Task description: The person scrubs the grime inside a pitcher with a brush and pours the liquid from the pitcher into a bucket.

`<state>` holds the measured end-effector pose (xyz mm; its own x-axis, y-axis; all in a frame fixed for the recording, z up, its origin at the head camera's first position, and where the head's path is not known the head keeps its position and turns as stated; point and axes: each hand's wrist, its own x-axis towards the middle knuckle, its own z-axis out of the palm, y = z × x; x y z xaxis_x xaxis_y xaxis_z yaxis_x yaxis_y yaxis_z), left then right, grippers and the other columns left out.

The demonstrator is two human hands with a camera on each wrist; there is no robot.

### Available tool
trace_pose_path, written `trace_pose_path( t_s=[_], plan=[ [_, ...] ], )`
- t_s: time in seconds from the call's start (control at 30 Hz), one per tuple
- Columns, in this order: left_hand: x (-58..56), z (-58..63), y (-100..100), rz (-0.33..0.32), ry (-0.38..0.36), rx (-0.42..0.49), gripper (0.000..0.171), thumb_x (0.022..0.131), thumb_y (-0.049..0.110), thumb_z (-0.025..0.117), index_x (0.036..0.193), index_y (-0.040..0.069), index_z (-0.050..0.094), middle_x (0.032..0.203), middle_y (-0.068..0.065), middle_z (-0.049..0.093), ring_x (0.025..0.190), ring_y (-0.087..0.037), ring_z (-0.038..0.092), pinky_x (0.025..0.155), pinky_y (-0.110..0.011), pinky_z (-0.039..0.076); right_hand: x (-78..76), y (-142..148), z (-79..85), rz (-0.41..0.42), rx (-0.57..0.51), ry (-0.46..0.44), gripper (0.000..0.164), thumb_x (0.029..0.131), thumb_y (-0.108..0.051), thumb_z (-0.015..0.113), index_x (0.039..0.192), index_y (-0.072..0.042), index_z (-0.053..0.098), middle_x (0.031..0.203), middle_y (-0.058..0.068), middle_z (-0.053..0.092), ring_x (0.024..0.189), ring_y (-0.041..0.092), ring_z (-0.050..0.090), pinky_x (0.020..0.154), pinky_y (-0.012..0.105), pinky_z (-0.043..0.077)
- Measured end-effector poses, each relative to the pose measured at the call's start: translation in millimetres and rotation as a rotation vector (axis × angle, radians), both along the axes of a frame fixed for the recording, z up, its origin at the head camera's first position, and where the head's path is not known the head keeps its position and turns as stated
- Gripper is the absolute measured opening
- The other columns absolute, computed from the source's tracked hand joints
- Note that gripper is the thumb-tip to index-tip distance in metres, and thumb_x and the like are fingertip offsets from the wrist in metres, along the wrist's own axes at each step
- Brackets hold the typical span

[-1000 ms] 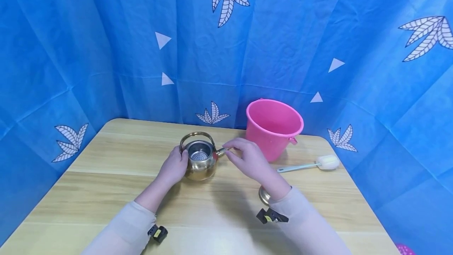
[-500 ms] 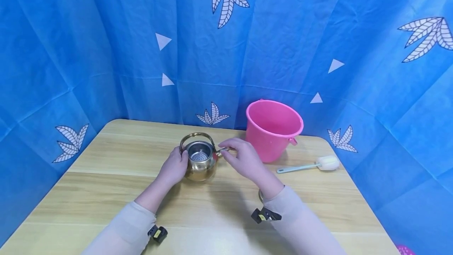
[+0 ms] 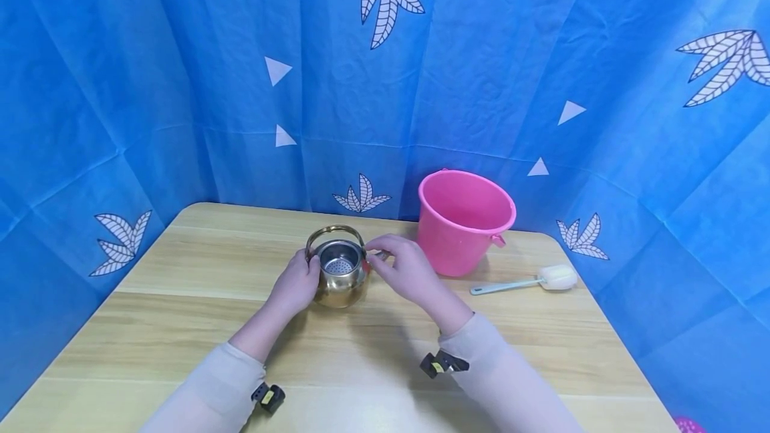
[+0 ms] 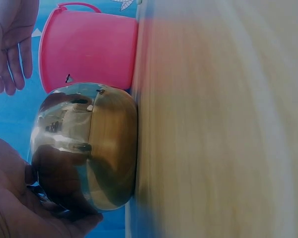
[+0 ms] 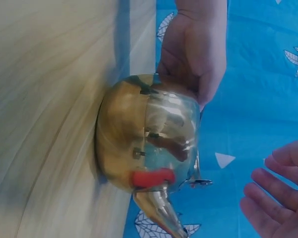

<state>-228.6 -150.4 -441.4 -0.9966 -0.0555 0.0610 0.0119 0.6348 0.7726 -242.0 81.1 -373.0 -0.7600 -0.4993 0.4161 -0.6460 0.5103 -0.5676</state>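
Observation:
A gold metal teapot (image 3: pixel 340 293) stands uncovered on the wooden table, its arched handle (image 3: pixel 334 227) raised. A perforated steel strainer (image 3: pixel 338 266) sits in its mouth. My left hand (image 3: pixel 296 284) grips the pot's left side, thumb by the rim; the left wrist view shows this hand (image 4: pixel 25 198) against the shiny belly (image 4: pixel 84 148). Above the spout (image 5: pixel 159 210) my right hand (image 3: pixel 409 269) hovers. Its fingers are loosely bent and hold nothing, apart from the pot in the right wrist view, where the hand (image 5: pixel 280 196) is partly cut off.
Behind and right of the teapot is a pink bucket (image 3: pixel 451 246). A sponge brush (image 3: pixel 556 277) with a pale blue handle lies at the table's right. Blue patterned curtains (image 3: pixel 361 105) hang around the table (image 3: pixel 198 326).
My right hand has moved a little leftward along the spout toward the pot's rim. The gold lid seen beside the right forearm earlier is now hidden. Left hand and teapot have stayed still.

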Motion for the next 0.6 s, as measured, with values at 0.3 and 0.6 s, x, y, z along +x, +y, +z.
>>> trace_pose_path(
  t_s=[0.3,0.6],
  plan=[
    [-1.4,-1.1,-1,-0.002,0.003,-0.004,0.057,0.107,0.027,0.029,0.143,-0.017,0.031,0.143,-0.039,0.041,0.134,-0.052,0.039,0.113,-0.06,0.031,-1.2,-7,-0.8,0.01,0.028,-0.024,0.022,0.096,-0.014,0.067,0.115,-0.006,0.073,0.116,0.006,0.071,0.106,0.024,0.067,0.089,0.04,0.056],
    [-1.2,-1.1,0,0.0,0.006,-0.001,0.057,0.107,0.027,0.03,0.143,-0.017,0.033,0.142,-0.039,0.041,0.134,-0.053,0.04,0.113,-0.06,0.032,-3.1,-16,-4.9,0.01,0.071,0.042,0.022,0.095,-0.015,0.069,0.115,-0.009,0.074,0.117,0.007,0.072,0.111,0.021,0.067,0.095,0.036,0.054]
  ],
)
